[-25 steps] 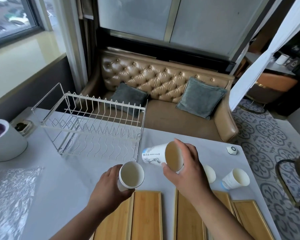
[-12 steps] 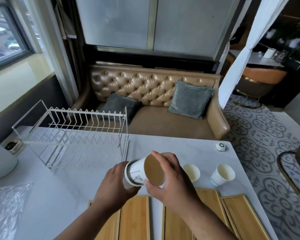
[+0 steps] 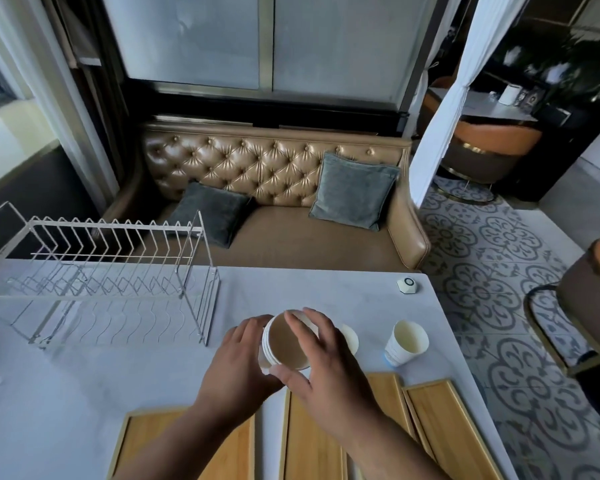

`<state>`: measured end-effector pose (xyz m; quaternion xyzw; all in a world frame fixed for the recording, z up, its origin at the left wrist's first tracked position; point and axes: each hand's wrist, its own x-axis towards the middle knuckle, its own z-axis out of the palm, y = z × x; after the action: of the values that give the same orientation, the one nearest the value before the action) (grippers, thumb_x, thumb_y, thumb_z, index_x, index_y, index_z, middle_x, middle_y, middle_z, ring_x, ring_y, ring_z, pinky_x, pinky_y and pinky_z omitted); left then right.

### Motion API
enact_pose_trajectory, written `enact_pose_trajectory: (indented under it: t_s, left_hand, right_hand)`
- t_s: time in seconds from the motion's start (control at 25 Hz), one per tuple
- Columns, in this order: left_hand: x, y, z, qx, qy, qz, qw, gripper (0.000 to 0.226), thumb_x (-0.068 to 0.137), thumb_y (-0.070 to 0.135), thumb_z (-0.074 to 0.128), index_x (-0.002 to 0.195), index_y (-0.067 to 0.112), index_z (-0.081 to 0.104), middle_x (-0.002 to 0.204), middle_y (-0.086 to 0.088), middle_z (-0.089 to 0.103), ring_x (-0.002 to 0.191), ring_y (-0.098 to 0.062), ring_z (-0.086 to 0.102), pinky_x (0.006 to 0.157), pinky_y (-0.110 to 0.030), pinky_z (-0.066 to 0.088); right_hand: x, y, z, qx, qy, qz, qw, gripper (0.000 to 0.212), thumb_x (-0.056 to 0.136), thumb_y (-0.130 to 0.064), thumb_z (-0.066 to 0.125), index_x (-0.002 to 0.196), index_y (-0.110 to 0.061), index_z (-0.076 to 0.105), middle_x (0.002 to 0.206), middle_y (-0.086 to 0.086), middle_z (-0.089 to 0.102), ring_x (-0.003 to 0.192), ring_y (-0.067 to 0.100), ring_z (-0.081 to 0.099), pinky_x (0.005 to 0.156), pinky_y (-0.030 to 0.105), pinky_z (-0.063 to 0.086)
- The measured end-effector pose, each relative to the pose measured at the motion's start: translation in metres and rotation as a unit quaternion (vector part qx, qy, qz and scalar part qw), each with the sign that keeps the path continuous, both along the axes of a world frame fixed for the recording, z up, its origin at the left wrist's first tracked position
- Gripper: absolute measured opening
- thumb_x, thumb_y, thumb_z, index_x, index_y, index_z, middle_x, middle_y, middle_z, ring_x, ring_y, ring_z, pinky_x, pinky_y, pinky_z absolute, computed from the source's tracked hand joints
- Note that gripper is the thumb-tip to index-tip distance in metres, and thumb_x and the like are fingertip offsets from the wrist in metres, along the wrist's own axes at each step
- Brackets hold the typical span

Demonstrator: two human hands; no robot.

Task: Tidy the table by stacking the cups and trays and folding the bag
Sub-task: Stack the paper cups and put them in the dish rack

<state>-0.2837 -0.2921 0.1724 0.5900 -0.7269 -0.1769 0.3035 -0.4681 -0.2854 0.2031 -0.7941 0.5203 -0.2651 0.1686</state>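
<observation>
Holding the nested cups (image 3: 286, 344) tilted, mouth toward me, over the table (image 3: 326, 289), just beyond the wooden trays (image 3: 312, 441).

Left hand (image 3: 239, 365): wrapped round the side of the outer cup, bracing it.

Right hand (image 3: 329, 372): spans the rim, fingers over the top edge, thumb on the near edge. Judged purpose: press the inner cup fully home. The rims look nearly flush, so this nesting step seems close to done.

Loose items: a near cup (image 3: 350, 337) just behind my right hand, partly hidden, and a far cup (image 3: 407, 342) further right, mouth up. Both are on my right-hand side and likely next for the stack.

The trays lie side by side along the near edge, not yet stacked. The dish rack (image 3: 101, 282) stands far left, well apart. I cannot clearly make out the bag.
</observation>
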Motion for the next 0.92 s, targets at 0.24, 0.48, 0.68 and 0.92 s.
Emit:
enact_pose_trajectory:
  t_s: [0.24,0.48,0.68,0.92]
  left_hand:
    - [-0.011,-0.009,-0.018,0.032,0.004,-0.001,0.999,0.075,0.072,0.054,0.072,0.139,0.024,0.054,0.132,0.009,0.061,0.120,-0.013,0.053,0.098,-0.026,0.043]
    - [0.008,-0.021,-0.042,0.068,-0.004,0.046,0.997,0.077,0.069,0.042,0.091,0.135,0.026,0.055,0.129,0.008,0.063,0.115,-0.020,0.058,0.088,-0.030,0.047]
    - [0.018,-0.025,-0.050,0.086,-0.013,0.064,0.994,0.077,0.070,0.048,0.088,0.136,0.031,0.052,0.131,0.012,0.060,0.116,-0.018,0.056,0.089,-0.029,0.046]
    - [0.024,-0.025,-0.044,0.071,-0.007,0.067,0.995,0.075,0.070,0.046,0.087,0.135,0.032,0.052,0.130,0.013,0.061,0.115,-0.018,0.057,0.088,-0.028,0.046]
  right_hand:
    - [-0.014,-0.014,-0.032,0.037,-0.010,0.024,0.999,0.071,0.094,-0.077,0.029,0.158,-0.051,0.011,0.165,-0.025,0.008,0.150,0.003,0.023,0.109,0.023,0.037]
    - [-0.061,-0.078,-0.088,0.125,0.038,-0.138,0.982,0.071,0.096,-0.056,0.050,0.157,-0.032,0.023,0.161,-0.005,0.029,0.146,0.019,0.030,0.114,0.038,0.042]
    - [-0.073,-0.101,-0.128,0.249,0.174,-0.121,0.945,0.096,0.087,-0.055,0.067,0.161,-0.030,0.010,0.165,0.003,0.019,0.138,0.031,0.040,0.105,0.041,0.047]
    - [-0.066,-0.099,-0.105,0.199,0.124,-0.132,0.963,0.083,0.087,-0.049,0.067,0.156,-0.034,0.025,0.151,-0.002,0.035,0.123,0.027,0.052,0.093,0.035,0.051]
